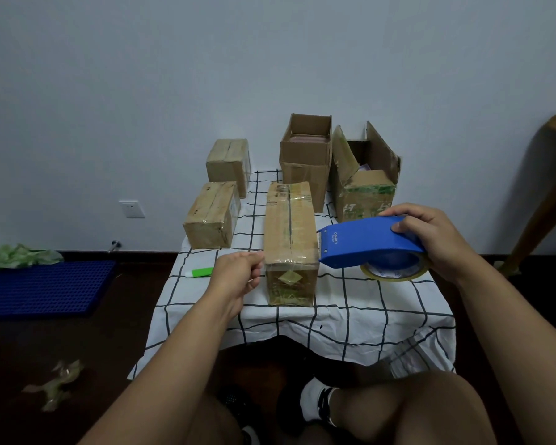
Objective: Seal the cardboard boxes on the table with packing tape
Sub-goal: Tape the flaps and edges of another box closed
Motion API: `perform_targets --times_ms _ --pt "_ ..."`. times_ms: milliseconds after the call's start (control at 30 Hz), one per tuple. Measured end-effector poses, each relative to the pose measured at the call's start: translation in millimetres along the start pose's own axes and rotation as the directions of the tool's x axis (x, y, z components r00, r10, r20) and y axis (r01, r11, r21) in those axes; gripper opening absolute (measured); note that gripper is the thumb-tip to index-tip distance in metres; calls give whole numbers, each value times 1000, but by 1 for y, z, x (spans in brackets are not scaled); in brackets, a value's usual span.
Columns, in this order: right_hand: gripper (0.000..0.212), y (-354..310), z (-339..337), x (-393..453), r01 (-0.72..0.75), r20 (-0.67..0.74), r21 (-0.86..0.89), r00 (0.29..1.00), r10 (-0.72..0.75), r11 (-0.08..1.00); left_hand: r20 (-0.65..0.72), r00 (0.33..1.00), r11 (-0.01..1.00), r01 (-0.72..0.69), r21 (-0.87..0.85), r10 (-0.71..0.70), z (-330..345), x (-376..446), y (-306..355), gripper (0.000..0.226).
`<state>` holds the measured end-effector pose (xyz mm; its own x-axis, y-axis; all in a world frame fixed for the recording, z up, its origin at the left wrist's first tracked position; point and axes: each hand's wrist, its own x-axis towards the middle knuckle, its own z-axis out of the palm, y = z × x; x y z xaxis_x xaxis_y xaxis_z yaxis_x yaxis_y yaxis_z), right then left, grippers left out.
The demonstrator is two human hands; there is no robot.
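right hand (430,239) grips the blue tape dispenser (366,244); left hand (238,274) fingers pinch tape at the long box (289,229) near the counter (350,316) front edge.

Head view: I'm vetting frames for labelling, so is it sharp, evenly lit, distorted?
Head view: dim, flat light; the tape dispenser and long box are sharp; wide-angle bending curves the frame's edges; clear tape glints faintly on the box by the left hand.

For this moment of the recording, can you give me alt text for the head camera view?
A person's right hand holds a blue tape dispenser beside a long closed cardboard box on a checked tablecloth, while the left hand pinches at the box's near corner. Behind stand two closed boxes and two open boxes.
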<state>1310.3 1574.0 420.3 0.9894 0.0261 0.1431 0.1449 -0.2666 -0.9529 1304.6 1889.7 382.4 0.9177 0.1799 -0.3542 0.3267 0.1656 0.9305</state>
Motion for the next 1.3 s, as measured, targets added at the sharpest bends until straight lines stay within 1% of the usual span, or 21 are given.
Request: perform_targets --times_ms 200,567,667,800,867,900,933,967,1000,1033,1067,1100,1133,1167,1233,1300 --pt "26 1 2 2 -4 11 -7 1000 4 1000 -21 1000 1000 4 29 -3 -1 1 0 12" --pt "26 9 6 1 -40 11 19 999 40 999 10 999 997 39 66 -40 2 3 -5 21" --pt "26 12 7 1 -46 8 16 999 46 999 44 999 999 21 42 -23 5 3 -5 19" --pt "27 17 5 1 -63 1 33 998 63 997 50 999 998 -10 60 7 7 7 -10 27" --pt "27 18 5 0 -62 9 46 998 61 997 41 999 993 -7 117 2 7 8 -9 18" --pt "27 18 4 0 -58 11 53 998 58 997 7 999 976 -45 214 45 6 7 -9 21" --pt "27 19 5 0 -55 11 59 998 54 997 -31 987 917 -133 376 156 4 8 -9 29" --pt "27 19 5 0 -54 11 65 999 53 996 -24 942 788 -265 555 334 3 6 -10 34" --pt "27 19 6 0 -54 12 69 998 53 996 50 843 580 -411 703 536 2 3 -10 35" --pt "26 19 7 1 -55 14 67 998 54 996 190 707 335 -531 778 681 4 -3 -10 35" --pt "26 19 9 1 -55 18 60 998 54 997 352 588 113 -610 784 729 7 -8 -10 35" --pt "26 19 10 2 -55 22 52 998 54 997 495 513 -52 -656 753 701 10 -12 -13 35" --pt "26 19 11 2 -55 24 48 998 54 997 591 486 -150 -677 720 644 14 -15 -16 35" --pt "26 20 11 1 -55 25 48 998 54 997 636 490 -195 -680 707 596 16 -19 -20 36" --pt "26 21 9 0 -57 14 55 998 57 997 641 503 -220 -661 717 580 18 -21 -26 38" --pt "26 22 7 -1 -59 0 83 998 59 995 619 514 -216 -639 738 594 20 -22 -28 42"
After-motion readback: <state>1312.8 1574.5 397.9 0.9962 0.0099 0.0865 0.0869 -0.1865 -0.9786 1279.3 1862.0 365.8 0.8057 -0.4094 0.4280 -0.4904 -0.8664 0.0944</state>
